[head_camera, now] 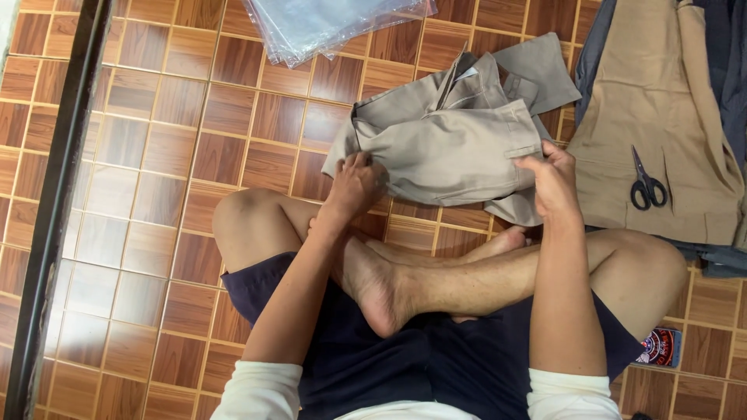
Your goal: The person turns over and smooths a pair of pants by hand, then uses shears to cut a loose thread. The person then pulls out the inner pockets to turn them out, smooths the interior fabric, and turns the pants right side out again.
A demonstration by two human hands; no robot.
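Note:
A folded khaki garment (455, 140) lies on the wooden parquet floor in front of my crossed legs. My left hand (354, 185) grips its near left edge. My right hand (551, 179) pinches its near right edge, fingers closed on the cloth. A loose flap of the same fabric sticks out at the far right of the garment.
A stack of khaki cloth (661, 117) lies at the right with black-handled scissors (646, 185) on top. Clear plastic bags (327, 23) lie at the far middle. A dark metal bar (58, 194) runs along the left. A small printed packet (661, 348) sits by my right knee.

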